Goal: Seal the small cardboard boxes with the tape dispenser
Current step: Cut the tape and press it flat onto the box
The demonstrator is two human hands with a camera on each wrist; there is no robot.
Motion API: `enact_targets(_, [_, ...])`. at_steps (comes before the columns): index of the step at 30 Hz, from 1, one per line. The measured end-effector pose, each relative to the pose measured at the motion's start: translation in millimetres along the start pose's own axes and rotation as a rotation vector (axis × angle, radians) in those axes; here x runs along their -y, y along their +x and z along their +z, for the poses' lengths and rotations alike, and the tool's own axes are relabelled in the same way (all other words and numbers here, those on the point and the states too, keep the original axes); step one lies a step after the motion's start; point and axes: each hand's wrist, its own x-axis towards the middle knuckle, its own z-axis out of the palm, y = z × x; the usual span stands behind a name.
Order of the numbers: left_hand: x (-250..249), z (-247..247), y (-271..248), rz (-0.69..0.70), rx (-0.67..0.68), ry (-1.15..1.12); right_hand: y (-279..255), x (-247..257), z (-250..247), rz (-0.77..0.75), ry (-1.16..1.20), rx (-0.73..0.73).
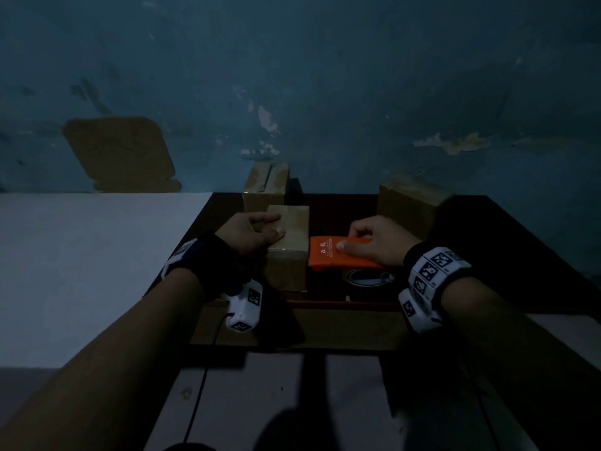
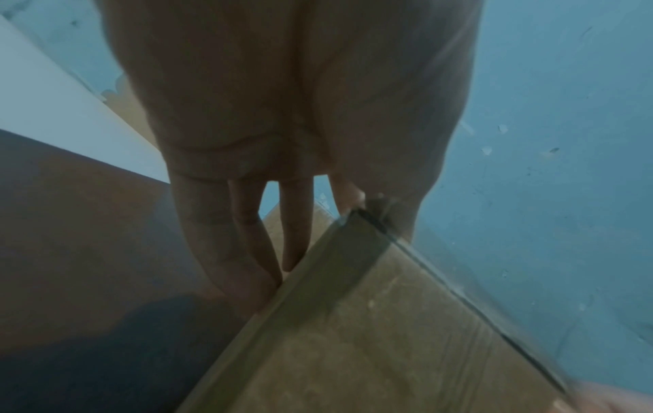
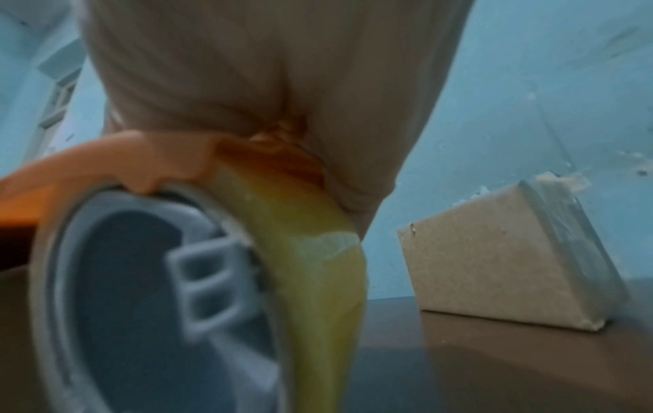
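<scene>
Dim blue wall [image 1: 357, 76] is seen behind a dark table [image 1: 536, 255]. The near box [image 1: 289, 252], at the table's front edge, is gripped by the left hand [image 1: 250, 234]. The orange tape dispenser [image 1: 335, 255], just beside it, is clasped by the right hand [image 1: 374, 242]. Two more boxes [image 1: 409, 203] are set by the wall, with bare tabletop between.

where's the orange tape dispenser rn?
Head view, right of centre: the orange plastic tape dispenser is gripped by the right hand, right beside the small brown cardboard box that the left hand holds.
</scene>
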Motion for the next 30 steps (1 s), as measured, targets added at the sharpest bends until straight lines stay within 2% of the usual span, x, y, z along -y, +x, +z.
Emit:
enact_targets(6, [1.2,-1.2,0.8,0.002,0.012,-0.005,-0.5,-0.4,0.3,-0.015,0.015,0.012])
enact_targets(9, [1.6,-2.1,-0.1,-0.009,0.019,-0.009,2.9,-3.9,-1.4,0.041,0.06,0.053])
enact_targets(15, [-0.2,-0.3,-2.5,-0.023,0.027,-0.036,4.7,-6.5,-8.0,0.061,0.093,0.1])
enact_targets(30, [-1.7,2.5,-1.2,-0.032,0.003,0.011,-0.8,-0.5,-2.9,-0.014,-0.042,0.009])
